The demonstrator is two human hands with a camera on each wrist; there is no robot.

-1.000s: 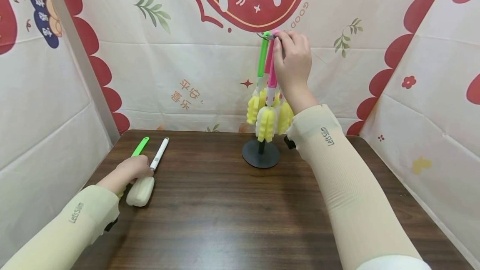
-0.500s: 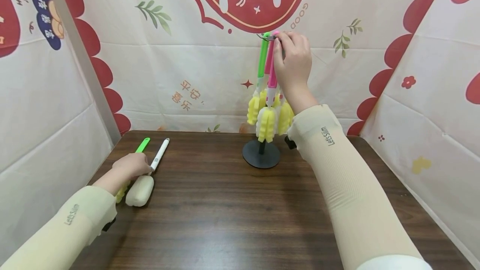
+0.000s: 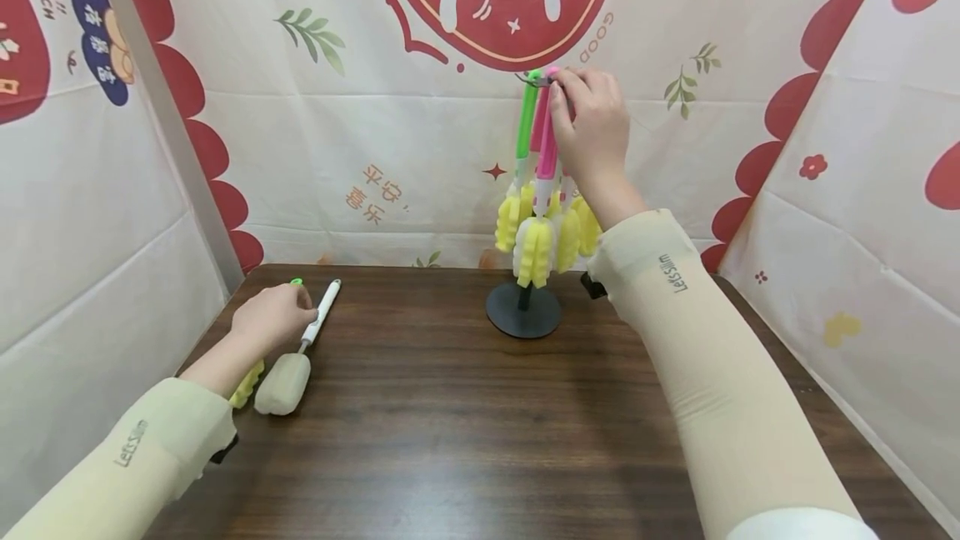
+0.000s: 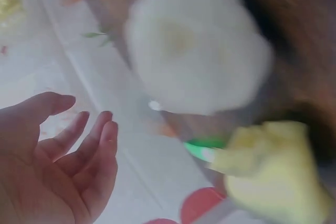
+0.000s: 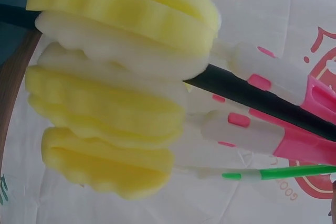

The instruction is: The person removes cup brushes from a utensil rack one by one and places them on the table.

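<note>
Left hand (image 3: 272, 317) wide by plump white brush (image 3: 283, 384); right hand (image 3: 596, 123) pinching top of dark stand (image 3: 523, 322), ridged yellow sponges (image 3: 534, 252) dangling!

Right grip (image 3: 596, 125) high on outstretched arm (image 3: 716, 390), left grip (image 3: 272, 315) low, fingers (image 4: 101, 150) loosely bent

Yellow-and-white sponge heads (image 5: 105, 103) clustered beside a black pole (image 5: 252, 94), their pink handles (image 5: 310, 148) and green handle (image 5: 299, 172) pointing rightward.

White sponge (image 4: 199, 51) — blurred, left-wrist view
</note>
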